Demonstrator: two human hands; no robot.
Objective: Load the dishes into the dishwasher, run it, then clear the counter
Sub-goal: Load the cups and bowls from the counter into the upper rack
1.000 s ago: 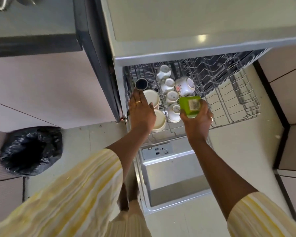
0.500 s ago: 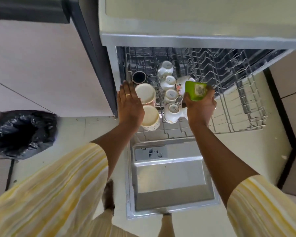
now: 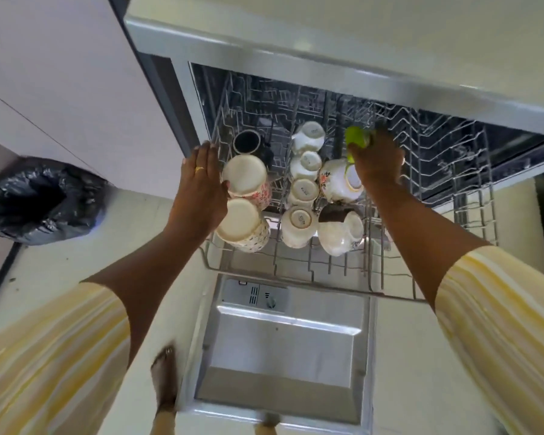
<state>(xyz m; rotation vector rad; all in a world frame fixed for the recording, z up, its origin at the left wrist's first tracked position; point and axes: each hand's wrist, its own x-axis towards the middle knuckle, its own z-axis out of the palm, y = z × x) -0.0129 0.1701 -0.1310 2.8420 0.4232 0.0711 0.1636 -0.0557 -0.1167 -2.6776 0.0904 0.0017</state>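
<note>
Two hands work over the pulled-out upper rack of an open dishwasher. The right hand reaches deep along the middle of the rack and grips a green cup, fingers curled round it. Only the cup's far end shows past the knuckles, so its long axis seems to run away from the person toward the back of the machine; motion blur and the hand covering it make it impossible to say whether mouth or base leads. The left hand, wearing a ring, lies with straight, released fingers along the rack's left rim, just beside two cream cups set bottom-up. Behind them sits a dark mug. A row of four small white cups stands inverted down the middle, and a floral cup lies tilted to their right, partly covered by the right wrist. The rack's right half shows bare wire tines. Below hangs the lowered door, its near edge cut off by the frame, with a bare foot beside it. A black-lined bin stands on the floor at the left.
</note>
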